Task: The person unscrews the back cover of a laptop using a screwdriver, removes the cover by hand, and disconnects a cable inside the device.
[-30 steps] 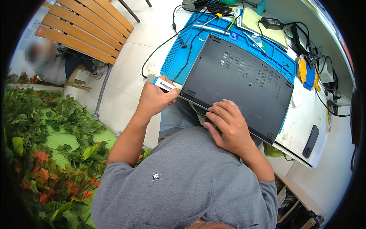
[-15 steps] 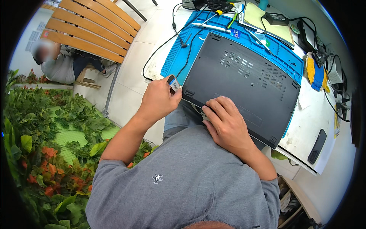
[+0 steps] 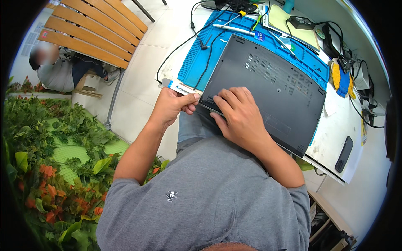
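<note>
A dark grey laptop (image 3: 259,83) lies upside down, its vented bottom cover facing up. My left hand (image 3: 172,104) is closed, pinching a thin flat white-and-blue strip with a grey end (image 3: 183,88) beside the laptop's near left corner. What kind of tool the strip is, I cannot tell. Spread over the cover near the front edge are the fingers of my right hand (image 3: 240,115), with its thumb apart at that edge. The thumb's underside is hidden.
Under the laptop is a blue work mat (image 3: 194,58) with a black cable (image 3: 206,67) across it. Behind lie a white pen-like tool (image 3: 236,29) and a yellow-black screwdriver (image 3: 248,11). A phone (image 3: 344,154) and blue-yellow gloves (image 3: 342,79) are at right. A person (image 3: 63,75) sits far left.
My left hand has turned, so the strip now points leftward and shows its printed face. My right hand has slid left and farther onto the laptop cover. The view has shifted slightly.
</note>
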A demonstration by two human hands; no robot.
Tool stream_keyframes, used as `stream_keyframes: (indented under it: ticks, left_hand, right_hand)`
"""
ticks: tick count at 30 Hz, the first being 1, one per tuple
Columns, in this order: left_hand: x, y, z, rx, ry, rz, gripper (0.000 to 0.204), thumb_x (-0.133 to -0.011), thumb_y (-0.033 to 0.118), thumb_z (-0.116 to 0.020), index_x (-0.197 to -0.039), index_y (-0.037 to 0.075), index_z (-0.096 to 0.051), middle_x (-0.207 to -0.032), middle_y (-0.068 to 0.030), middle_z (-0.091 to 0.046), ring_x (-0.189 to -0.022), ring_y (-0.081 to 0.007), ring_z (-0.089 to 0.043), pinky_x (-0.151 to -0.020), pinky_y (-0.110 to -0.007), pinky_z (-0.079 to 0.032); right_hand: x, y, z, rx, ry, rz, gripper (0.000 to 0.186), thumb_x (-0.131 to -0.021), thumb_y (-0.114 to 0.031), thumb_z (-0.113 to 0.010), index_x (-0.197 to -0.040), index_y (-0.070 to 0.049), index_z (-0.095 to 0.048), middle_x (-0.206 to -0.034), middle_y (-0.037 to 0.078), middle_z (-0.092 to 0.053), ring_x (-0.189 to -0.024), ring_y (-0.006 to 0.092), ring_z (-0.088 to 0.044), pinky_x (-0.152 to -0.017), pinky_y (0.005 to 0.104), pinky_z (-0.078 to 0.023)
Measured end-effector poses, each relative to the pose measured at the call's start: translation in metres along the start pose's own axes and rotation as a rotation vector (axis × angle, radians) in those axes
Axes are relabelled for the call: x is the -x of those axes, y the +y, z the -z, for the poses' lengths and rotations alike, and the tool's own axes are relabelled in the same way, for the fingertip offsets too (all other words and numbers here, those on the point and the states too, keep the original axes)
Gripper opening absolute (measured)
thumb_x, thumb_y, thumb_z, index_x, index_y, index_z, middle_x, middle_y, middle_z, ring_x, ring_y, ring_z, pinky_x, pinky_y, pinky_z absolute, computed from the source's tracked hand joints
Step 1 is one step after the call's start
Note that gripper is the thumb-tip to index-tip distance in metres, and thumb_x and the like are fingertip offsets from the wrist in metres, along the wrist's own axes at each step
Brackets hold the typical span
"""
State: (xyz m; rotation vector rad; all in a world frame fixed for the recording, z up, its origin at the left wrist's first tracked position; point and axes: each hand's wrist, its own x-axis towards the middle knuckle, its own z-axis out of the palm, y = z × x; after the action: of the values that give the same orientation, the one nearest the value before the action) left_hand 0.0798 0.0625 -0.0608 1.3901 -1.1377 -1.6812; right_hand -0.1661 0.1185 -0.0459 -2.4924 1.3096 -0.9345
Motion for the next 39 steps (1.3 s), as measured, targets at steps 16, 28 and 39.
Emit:
stream_keyframes:
  ticks: [16, 28, 39]
  left_hand:
    - [0.007, -0.008, 0.001, 0.040, -0.011, 0.062, 0.022, -0.094, 0.019, -0.088, -0.089, 0.006, -0.071, -0.069, -0.0034, -0.069, -0.051, -0.0112, -0.061, -0.046, -0.027, -0.047]
    - [-0.002, 0.000, 0.004, -0.501, -0.019, -0.380, 0.017, -0.096, 0.015, -0.083, -0.089, 0.004, -0.072, -0.066, -0.0021, -0.067, -0.052, -0.0089, -0.059, -0.047, -0.026, -0.045]
    - [-0.013, 0.008, 0.017, -0.064, -0.216, 0.067, 0.019, -0.096, 0.019, -0.084, -0.087, 0.008, -0.072, -0.066, 0.0015, -0.063, -0.051, -0.0085, -0.054, -0.045, -0.026, -0.039]
  right_hand:
    - [-0.053, -0.009, -0.016, 0.133, -0.141, -0.108, 0.034, -0.078, -0.028, -0.085, -0.090, 0.004, -0.078, -0.096, 0.016, -0.072, -0.103, 0.0318, -0.065, -0.100, 0.0428, -0.053]
    - [-0.048, -0.016, -0.022, 0.174, -0.047, -0.114, 0.033, -0.076, -0.027, -0.084, -0.084, 0.004, -0.077, -0.091, 0.017, -0.072, -0.094, 0.0317, -0.066, -0.093, 0.0408, -0.055]
    - [-0.063, -0.024, -0.030, 0.324, -0.222, -0.037, 0.030, -0.076, -0.025, -0.080, -0.084, 0.003, -0.076, -0.089, 0.018, -0.072, -0.090, 0.0325, -0.067, -0.085, 0.0430, -0.055]
